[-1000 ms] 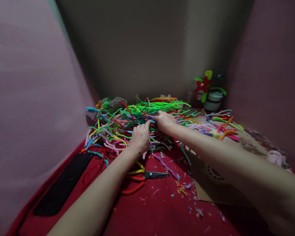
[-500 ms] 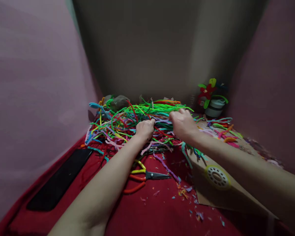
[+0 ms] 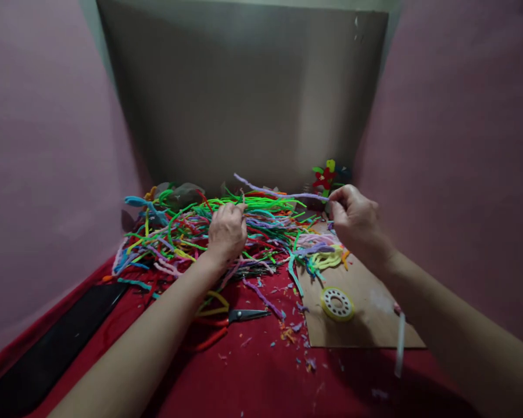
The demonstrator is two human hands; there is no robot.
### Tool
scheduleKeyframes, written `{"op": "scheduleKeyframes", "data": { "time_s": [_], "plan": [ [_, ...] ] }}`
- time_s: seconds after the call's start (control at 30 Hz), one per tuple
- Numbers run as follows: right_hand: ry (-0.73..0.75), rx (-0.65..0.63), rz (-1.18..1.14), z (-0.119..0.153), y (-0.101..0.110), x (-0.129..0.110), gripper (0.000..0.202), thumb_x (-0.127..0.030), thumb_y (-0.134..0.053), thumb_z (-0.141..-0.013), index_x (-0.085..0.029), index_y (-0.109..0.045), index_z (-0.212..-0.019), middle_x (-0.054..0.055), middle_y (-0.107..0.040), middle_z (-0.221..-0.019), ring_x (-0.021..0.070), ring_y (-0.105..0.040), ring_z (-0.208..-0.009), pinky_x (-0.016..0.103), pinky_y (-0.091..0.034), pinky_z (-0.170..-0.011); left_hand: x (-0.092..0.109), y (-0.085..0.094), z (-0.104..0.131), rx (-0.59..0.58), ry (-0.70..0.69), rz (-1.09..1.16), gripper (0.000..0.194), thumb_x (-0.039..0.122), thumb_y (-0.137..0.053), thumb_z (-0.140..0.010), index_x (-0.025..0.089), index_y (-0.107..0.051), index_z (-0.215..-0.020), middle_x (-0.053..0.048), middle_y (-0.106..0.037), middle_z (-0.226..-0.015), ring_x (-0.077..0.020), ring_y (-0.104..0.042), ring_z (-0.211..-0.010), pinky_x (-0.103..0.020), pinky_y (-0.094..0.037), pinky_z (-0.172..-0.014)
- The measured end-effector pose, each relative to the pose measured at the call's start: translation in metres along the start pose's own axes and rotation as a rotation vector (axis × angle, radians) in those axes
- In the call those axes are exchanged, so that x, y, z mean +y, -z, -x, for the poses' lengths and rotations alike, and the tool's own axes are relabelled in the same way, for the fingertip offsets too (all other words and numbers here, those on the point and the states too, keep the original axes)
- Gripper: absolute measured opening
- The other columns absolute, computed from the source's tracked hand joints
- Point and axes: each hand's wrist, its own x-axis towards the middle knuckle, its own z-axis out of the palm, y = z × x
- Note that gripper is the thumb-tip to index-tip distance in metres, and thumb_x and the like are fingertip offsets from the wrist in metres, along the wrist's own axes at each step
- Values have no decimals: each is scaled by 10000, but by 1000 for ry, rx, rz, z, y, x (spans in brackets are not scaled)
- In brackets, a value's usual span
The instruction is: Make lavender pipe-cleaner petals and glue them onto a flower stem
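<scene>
My right hand (image 3: 357,219) pinches one end of a lavender pipe cleaner (image 3: 283,193), which stretches leftward in the air above the pile. A big tangled heap of pipe cleaners (image 3: 265,223) in green, pink, red, teal and other colours lies on the red cloth. My left hand (image 3: 229,232) is on this heap, back of the hand up, fingers curled down; whatever they grip, if anything, is hidden. Below the left hand, scissors (image 3: 244,315) with yellow and red handles lie spread, partly behind my left forearm.
A sheet of cardboard (image 3: 375,331) carries a yellow tape roll (image 3: 337,304) and bundled pipe cleaners (image 3: 326,256). A white stick (image 3: 400,345) lies across its near edge. A black flat object (image 3: 56,342) is at left. A red pipe-cleaner flower (image 3: 323,177) stands behind. Fibre scraps (image 3: 293,334) dot the red cloth.
My right hand has lifted away from the heap to the right, drawing out the lavender pipe cleaner. My left hand remains on the heap. The camera view has shifted right and up.
</scene>
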Motion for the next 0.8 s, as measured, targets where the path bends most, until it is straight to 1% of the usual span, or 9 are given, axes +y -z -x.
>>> {"op": "scheduleKeyframes", "data": {
  "time_s": [0.07,0.13,0.2,0.27,0.33,0.43,0.53,0.67,0.8],
  "plan": [
    [-46,-68,-173,10,-4,-4,93,-223,-455,-804,-183,-535,-779,26,-566,-625,139,-488,-550,256,-334,-540,17,2,11,-63,20,188,328,311,-589,-770,165,-596,-1064,-81,-637,-828,-217,-607,-789,-330,-471,-701],
    [-76,-188,-317,23,-11,-11,77,-208,-455,-789,-180,-523,-763,8,-554,-597,131,-490,-546,246,-346,-540,32,3,23,-137,53,407,383,395,-618,-743,175,-598,-1055,2,-569,-616,-135,-533,-512,-263,-441,-512],
    [-70,-285,-402,35,-18,-19,76,-193,-451,-783,-180,-513,-742,-2,-548,-590,120,-483,-537,236,-347,-530,44,5,33,-141,99,666,372,452,-579,-765,177,-603,-1013,44,-494,-551,-80,-434,-407,-215,-383,-428],
    [-64,-379,-436,46,-23,-24,100,-213,-460,-793,-180,-524,-724,-17,-520,-553,107,-447,-496,228,-323,-496,49,8,40,-90,150,878,321,455,-588,-759,155,-615,-869,57,-450,-536,-50,-391,-386,-187,-350,-405],
    [-76,-506,-451,52,-25,-23,147,-253,-476,-801,-175,-562,-710,-24,-494,-507,101,-413,-460,229,-298,-468,48,11,42,-41,198,985,296,421,-652,-715,130,-599,-736,58,-441,-522,-33,-379,-374,-170,-325,-387],
    [-104,-666,-495,52,-25,-10,221,-293,-520,-776,-165,-574,-603,-16,-486,-476,98,-406,-448,233,-295,-459,38,13,42,20,254,1050,283,379,-696,-683,114,-598,-693,56,-464,-500,-30,-385,-351,-160,-300,-359],
    [-132,-734,-575,48,-25,10,307,-311,-583,-713,-167,-482,-461,-22,-450,-455,78,-371,-426,225,-266,-431,26,11,40,102,291,1089,266,360,-697,-688,110,-607,-692,50,-490,-480,-42,-409,-342,-161,-312,-347],
    [-363,-706,-739,47,-30,32,269,-312,-621,-663,-165,-471,-495,-65,-360,-396,43,-263,-356,204,-170,-374,15,10,36,207,345,1161,212,308,-643,-751,115,-609,-670,29,-540,-492,-68,-504,-408,-164,-400,-398],
    [-541,-868,-950,48,-39,43,237,-292,-670,-617,-149,-499,-539,-81,-332,-361,26,-206,-306,195,-112,-338,7,16,30,311,413,1251,175,227,-559,-820,154,-571,-661,21,-631,-612,-86,-629,-605,-203,-519,-612]
  ]
}}
